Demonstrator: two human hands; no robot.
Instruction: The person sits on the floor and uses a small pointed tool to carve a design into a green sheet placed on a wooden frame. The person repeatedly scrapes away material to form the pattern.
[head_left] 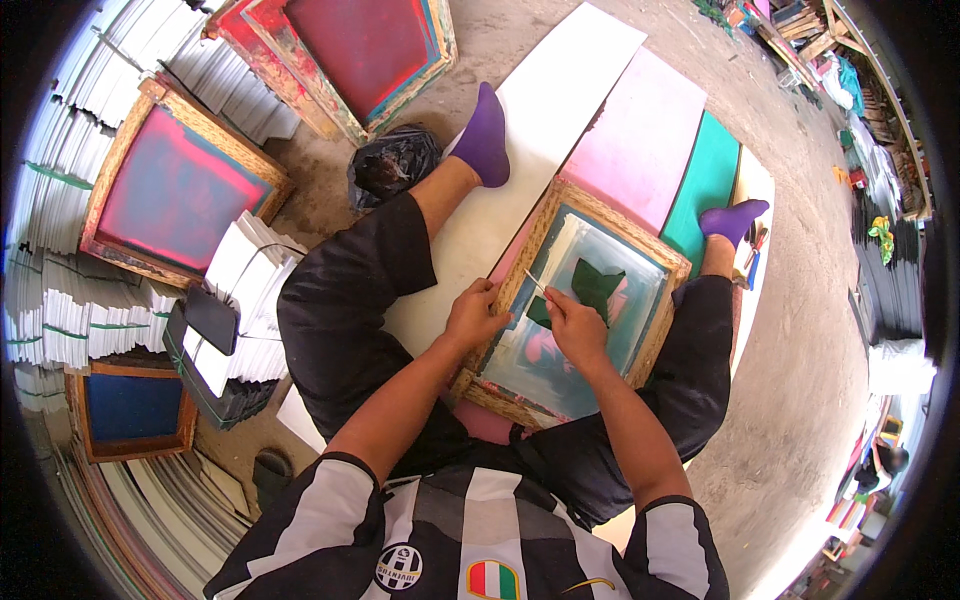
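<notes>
A wooden-framed printing screen (572, 412) lies between my legs, its mesh grey-blue with pinkish patches. My left hand (474, 318) is closed on the left bar of this frame, fingertips at its inner edge. Over the mesh, my right hand (578, 330) pinches a thin pale stick-like tool (536, 284), its tip pointing up and left toward the frame's left bar. The tool's exact kind is too small to make out. Dark green pieces of sheet or cloth (597, 286) lie on the mesh just beyond my right fingers, partly hidden by them.
White (560, 70), pink (640, 130) and green (704, 170) sheets lie under my legs. More screens (185, 190) lean at the left near stacked paper (60, 290). A black plastic bag (395, 165) sits beyond my left knee. Small hand tools (752, 262) lie by my right foot.
</notes>
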